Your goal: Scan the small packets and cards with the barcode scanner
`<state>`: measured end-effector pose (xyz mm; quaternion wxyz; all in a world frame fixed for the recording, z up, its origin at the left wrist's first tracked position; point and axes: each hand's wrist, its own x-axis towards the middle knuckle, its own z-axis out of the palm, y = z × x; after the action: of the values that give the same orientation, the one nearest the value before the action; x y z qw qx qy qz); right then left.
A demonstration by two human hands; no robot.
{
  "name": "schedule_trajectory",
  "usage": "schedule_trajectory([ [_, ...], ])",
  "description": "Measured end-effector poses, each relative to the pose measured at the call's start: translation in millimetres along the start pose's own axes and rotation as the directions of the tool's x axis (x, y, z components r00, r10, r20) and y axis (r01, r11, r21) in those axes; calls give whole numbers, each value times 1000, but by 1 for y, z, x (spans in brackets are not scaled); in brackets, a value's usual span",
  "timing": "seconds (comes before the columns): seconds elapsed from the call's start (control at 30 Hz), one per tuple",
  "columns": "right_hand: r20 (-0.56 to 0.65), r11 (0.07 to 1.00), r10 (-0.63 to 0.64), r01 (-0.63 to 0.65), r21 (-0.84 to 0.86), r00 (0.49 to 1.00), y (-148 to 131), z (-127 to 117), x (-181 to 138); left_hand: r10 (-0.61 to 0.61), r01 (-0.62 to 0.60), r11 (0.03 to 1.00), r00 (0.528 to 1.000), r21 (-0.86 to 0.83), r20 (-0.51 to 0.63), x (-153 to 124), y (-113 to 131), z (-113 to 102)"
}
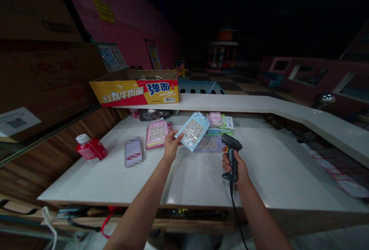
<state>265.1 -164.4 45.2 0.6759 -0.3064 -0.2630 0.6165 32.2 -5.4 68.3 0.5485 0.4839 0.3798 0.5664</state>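
Observation:
My left hand [172,144] pinches the lower left edge of a light blue plastic-wrapped packet [195,130] printed with a grid of tiny pictures. In my right hand [240,167] is a dark barcode scanner [231,155], its handle wrapped by my fingers and its head turned toward the packet. A cord runs down from the scanner. On the counter beneath the blue packet lies a similar purple packet [208,144], partly covered. A stack of pink packets [158,133] sits left of my left hand. Behind the scanner is a pile of green-edged packages with a pink one [215,118] on top.
A red bottle with a white cap [91,149] and a blurred-out small item [134,152] are on the counter's left [112,180]. A yellow-red cardboard box [138,90] stands on the raised ledge [236,103]. Large cartons [54,73] rise at far left.

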Motion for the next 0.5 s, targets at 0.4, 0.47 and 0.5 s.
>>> schedule_trajectory([
  [0.4,-23,1000,-14,14,-23,1000,-4,-2,4,-155,119,948,983,296,103,34,-40,43],
  [0.47,-31,1000,-15,14,-17,999,-3,-2,4,-45,17,879,998,477,48,34,-44,45],
  [0.5,-32,1000,-14,14,-9,999,-3,-2,5,26,-46,817,999,575,43,32,-45,44],
])
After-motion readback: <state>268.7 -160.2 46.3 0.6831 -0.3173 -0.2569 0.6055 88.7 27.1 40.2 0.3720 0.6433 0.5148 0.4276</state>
